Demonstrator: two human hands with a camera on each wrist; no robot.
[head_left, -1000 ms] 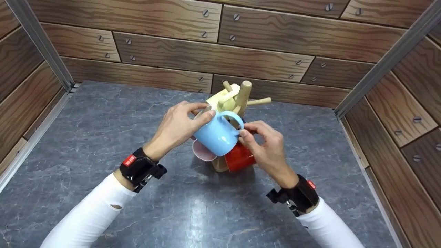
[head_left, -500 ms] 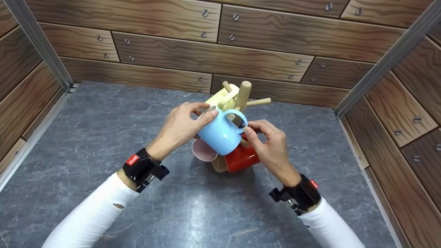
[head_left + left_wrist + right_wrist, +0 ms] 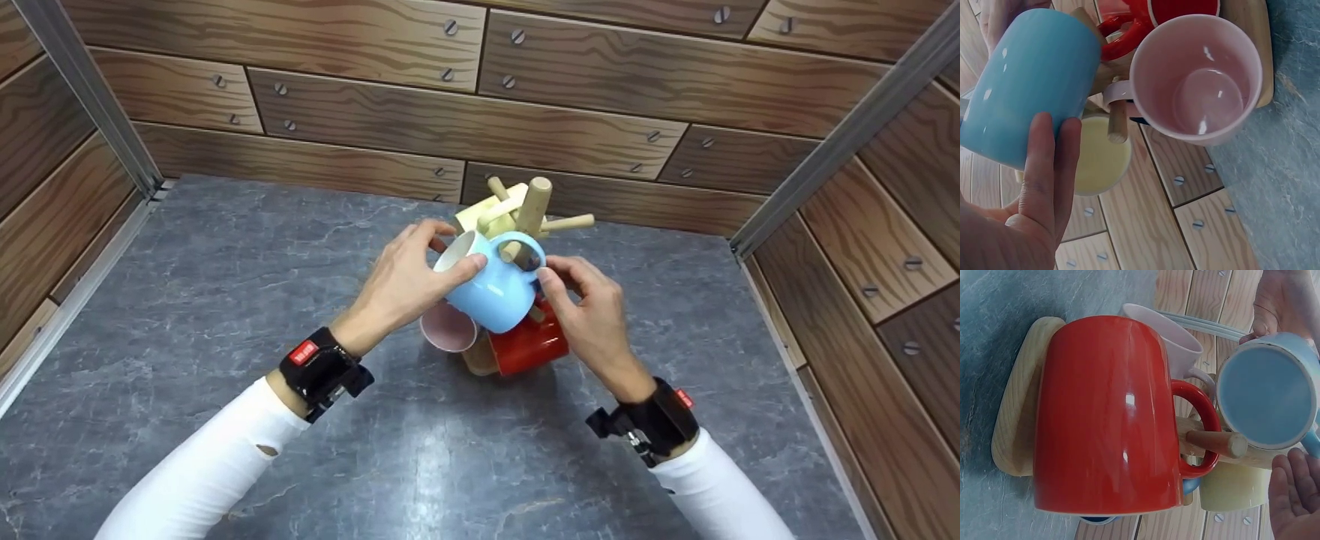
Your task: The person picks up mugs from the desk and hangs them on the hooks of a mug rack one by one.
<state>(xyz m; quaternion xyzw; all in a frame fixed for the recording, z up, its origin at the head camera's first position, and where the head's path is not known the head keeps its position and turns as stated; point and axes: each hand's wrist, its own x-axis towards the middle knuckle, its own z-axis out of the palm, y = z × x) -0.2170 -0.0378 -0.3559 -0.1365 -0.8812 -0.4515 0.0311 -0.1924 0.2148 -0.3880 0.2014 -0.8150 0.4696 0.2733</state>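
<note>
A light blue mug (image 3: 499, 300) is held tilted in front of a wooden mug tree (image 3: 534, 204). My left hand (image 3: 401, 281) grips it near its rim, thumb on the near side and fingers beneath, as the left wrist view shows. With thumb and fingers, my right hand (image 3: 596, 322) pinches the lower end of its handle. A peg end (image 3: 511, 251) shows within the handle's loop; whether the handle surrounds the peg I cannot tell. Below hang a pink mug (image 3: 1196, 84), its handle on a peg (image 3: 1117, 124), and a red mug (image 3: 1109, 416), its handle around another peg (image 3: 1221, 442).
A pale yellow mug (image 3: 491, 216) hangs at the back of the tree. A bare peg (image 3: 570, 222) sticks out to the right. A dark blue rim (image 3: 1098, 518) shows behind the red mug. Wood-patterned walls (image 3: 360, 105) enclose the grey marbled tabletop (image 3: 315, 480).
The blue mug has moved right and slightly away from me, both hands moving with it. The peg end now shows inside its handle loop. The other mugs stay put.
</note>
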